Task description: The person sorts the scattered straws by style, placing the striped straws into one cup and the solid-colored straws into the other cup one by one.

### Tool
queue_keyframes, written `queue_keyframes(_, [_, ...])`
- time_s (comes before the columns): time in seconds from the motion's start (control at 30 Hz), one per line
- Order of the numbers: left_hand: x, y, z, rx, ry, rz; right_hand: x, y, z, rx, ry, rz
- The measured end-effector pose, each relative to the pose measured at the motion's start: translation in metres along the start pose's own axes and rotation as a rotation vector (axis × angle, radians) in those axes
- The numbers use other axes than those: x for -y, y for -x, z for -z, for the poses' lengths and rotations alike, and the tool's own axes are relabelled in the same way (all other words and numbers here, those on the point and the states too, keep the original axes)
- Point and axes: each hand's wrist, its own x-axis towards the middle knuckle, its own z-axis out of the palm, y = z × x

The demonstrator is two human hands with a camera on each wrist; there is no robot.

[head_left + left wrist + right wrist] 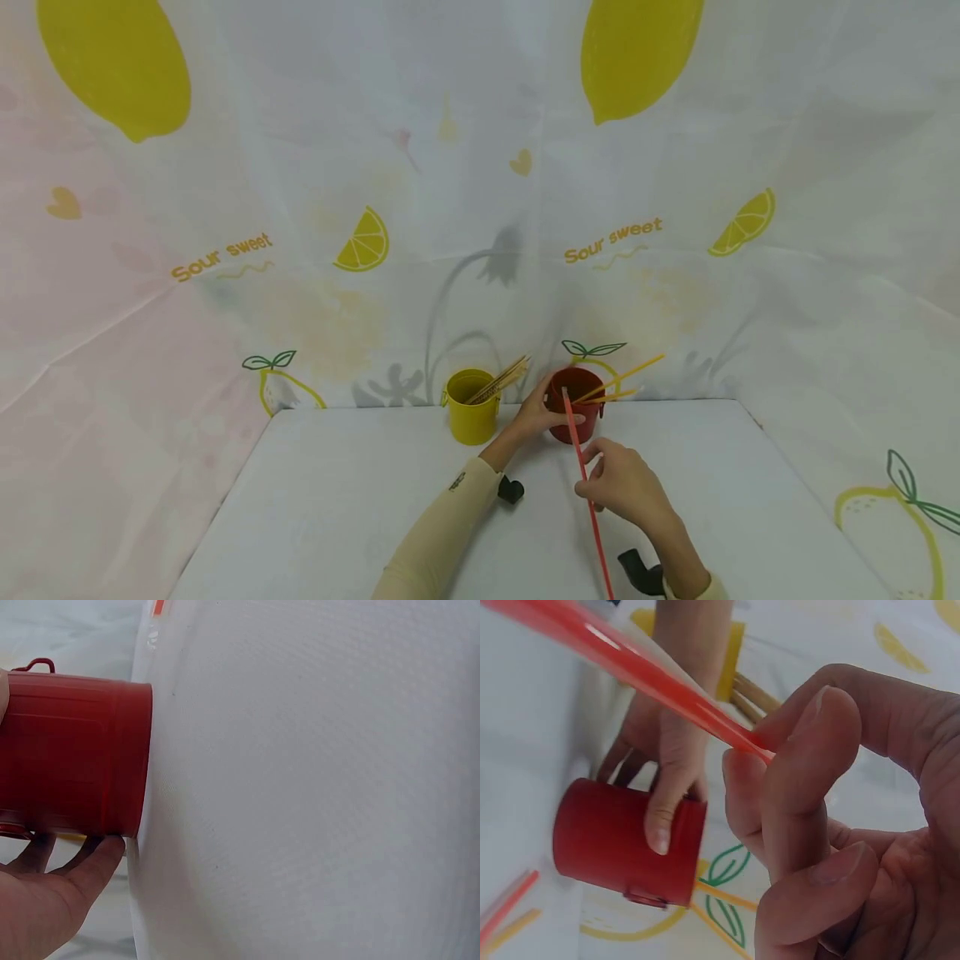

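Observation:
The left hand (534, 415) grips the red bucket (573, 433) by its left side, thumb across the front and fingers behind. In the left wrist view its fingertips touch the wall of the upright red bucket (75, 754). Between thumb and fingertips, the right hand (622, 483) pinches a long red straw (592, 517). The straw slants up toward the bucket, its far end showing in front of the bucket's mouth. Orange-yellow straws (633, 369) lean out of the bucket to the right. In the right wrist view the pinched straw (641, 667) looks glossy and see-through.
A yellow bucket (472, 425) holding several thin wooden sticks (506, 381) stands left of the red one on the white table (337, 500). A lemon-print cloth (450, 208) hangs behind. Ends of a red straw (510, 900) and an orange straw (514, 928) show low in the right wrist view.

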Motion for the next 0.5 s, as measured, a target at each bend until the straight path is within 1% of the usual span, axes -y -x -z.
queue_keyframes(0.07, [0.001,0.0,0.0,-0.001,-0.007,-0.003,0.002,-0.002,0.003,-0.025,-0.012,0.007])
queue_keyframes(0.23, [0.001,-0.001,0.001,0.012,-0.008,-0.034,0.009,-0.005,0.012,-0.083,-0.023,0.022])
queue_keyframes(0.27, [-0.004,0.001,0.002,0.018,-0.006,-0.036,0.01,-0.006,0.014,-0.096,-0.02,0.025])
queue_keyframes(0.3, [-0.004,0.001,0.002,0.017,-0.007,-0.039,0.011,-0.007,0.016,-0.111,-0.02,0.029])
queue_keyframes(0.47, [-0.007,0.002,0.001,0.012,-0.013,-0.013,0.017,-0.01,0.023,-0.196,-0.025,0.05])
queue_keyframes(0.5, [-0.003,0.0,0.0,0.008,-0.016,-0.011,0.018,-0.01,0.024,-0.218,-0.028,0.055])
